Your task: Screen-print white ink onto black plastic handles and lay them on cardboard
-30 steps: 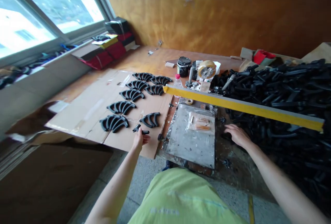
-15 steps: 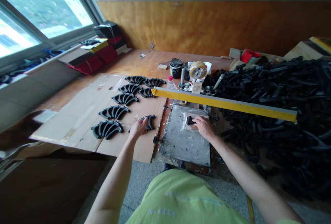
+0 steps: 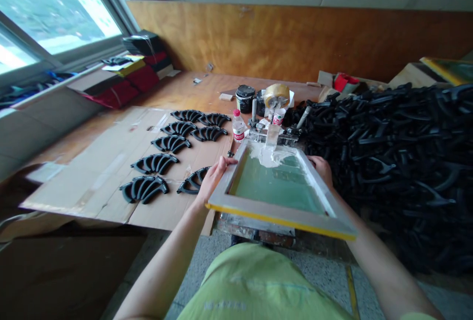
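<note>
Holding the framed screen [image 3: 277, 192] over the bench [image 3: 201, 91]: left hand [image 3: 213, 180] pinching its left side, right hand [image 3: 322, 168] at the right side, fingers partly hidden, can't tell how closed that grip is. Black curved parts [image 3: 145, 189] fanned on cardboard [image 3: 94, 182] to the left, black pile [image 3: 406, 152] to the right.

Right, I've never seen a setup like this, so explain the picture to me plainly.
There's no machine here: these are a person's bare hands, seen by a camera worn on the head, looking forward and down. The left hand and right hand hold opposite sides of a flat frame around a green panel. On the left, curved black parts lie in fans on cardboard. Beyond the frame stands a bottle; on the right is a dark heap.
</note>
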{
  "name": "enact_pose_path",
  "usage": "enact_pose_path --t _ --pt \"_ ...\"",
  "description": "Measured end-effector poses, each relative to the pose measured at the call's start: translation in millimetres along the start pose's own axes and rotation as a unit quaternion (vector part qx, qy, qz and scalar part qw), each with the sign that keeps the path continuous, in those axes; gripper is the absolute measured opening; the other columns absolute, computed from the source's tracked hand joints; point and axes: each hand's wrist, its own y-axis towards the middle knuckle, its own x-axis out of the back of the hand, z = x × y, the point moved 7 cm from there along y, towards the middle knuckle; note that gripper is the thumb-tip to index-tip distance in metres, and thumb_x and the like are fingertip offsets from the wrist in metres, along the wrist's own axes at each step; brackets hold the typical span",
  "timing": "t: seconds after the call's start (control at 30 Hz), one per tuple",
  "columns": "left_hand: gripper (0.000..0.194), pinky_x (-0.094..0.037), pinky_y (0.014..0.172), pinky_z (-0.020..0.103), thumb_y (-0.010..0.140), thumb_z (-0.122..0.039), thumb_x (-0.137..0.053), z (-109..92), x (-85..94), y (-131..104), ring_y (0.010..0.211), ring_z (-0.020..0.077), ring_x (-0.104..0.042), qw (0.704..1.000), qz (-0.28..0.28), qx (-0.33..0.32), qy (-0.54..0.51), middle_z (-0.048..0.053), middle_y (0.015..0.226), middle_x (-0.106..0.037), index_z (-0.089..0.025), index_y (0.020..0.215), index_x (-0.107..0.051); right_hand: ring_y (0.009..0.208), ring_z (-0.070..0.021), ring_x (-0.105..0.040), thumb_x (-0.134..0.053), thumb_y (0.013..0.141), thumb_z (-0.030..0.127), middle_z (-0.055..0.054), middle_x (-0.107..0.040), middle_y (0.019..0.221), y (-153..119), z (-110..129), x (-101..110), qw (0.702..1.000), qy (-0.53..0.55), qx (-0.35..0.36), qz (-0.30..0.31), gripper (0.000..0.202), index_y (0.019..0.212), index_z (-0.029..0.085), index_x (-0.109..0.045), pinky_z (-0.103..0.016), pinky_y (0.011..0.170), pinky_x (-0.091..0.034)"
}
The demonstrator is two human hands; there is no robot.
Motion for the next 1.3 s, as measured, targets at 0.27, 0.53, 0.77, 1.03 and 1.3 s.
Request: enact_pose_path --t 0.27,0.53,0.77,1.03,1.3 --pt "0.088 -0.047 0.059 0.025 0.069 -0.057 -0.067 124 12.8 -4 0.066 0.0169 -0.062 0.995 -0.001 0.096 0.038 0.002 0.078 -0.068 -0.018 0.143 -0.039 0.114 -0.0278 -0.051 -0.065 0.078 0.016 -0.015 -0.057 0.121 76 91 -45 0.988 0.005 0.104 0.111 0.045 0.122 0.014 -0.056 -0.039 0.096 -0.044" --pt "0.069 -0.050 0.071 0.028 0.076 -0.056 -0.061 145 20.0 3 0.082 0.0195 -0.065 0.995 -0.019 0.060 0.079 0.007 0.095 -0.071 -0.018 0.134 -0.052 0.089 -0.0230 -0.056 -0.048 0.078 0.003 -0.010 -0.064 0.087 9 120 -56 0.947 -0.001 0.226 0.227 0.019 0.085 0.016 -0.062 -0.031 0.078 -0.043" --pt "0.065 -0.048 0.069 0.026 0.077 -0.056 -0.060 137 19.4 0 0.081 0.0186 -0.064 0.993 -0.030 0.056 0.101 0.005 0.093 -0.070 -0.017 0.129 -0.056 0.080 -0.0187 -0.056 -0.052 0.075 0.005 -0.003 -0.063 0.079 5 123 -42 0.930 0.063 0.257 0.256 0.019 0.079 0.019 -0.062 -0.028 0.073 -0.042" --pt "0.070 -0.047 0.059 0.024 0.073 -0.055 -0.064 120 13.4 -6 0.069 0.0163 -0.063 0.995 -0.021 0.076 0.056 0.005 0.087 -0.071 -0.015 0.130 -0.053 0.096 -0.0215 -0.058 -0.050 0.081 0.006 -0.008 -0.067 0.096 -16 119 -41 0.944 0.104 0.248 0.191 0.026 0.099 0.018 -0.066 -0.032 0.084 -0.046" --pt "0.067 -0.047 0.059 0.023 0.077 -0.060 -0.060 64 11.1 -16 0.067 0.0151 -0.062 0.997 -0.007 0.068 0.037 0.002 0.084 -0.069 -0.019 0.130 -0.055 0.089 -0.0208 -0.063 -0.065 0.082 0.028 -0.003 -0.069 0.106 93 82 -31 0.987 0.015 0.049 0.155 0.055 0.135 0.034 -0.050 -0.029 0.078 -0.046"
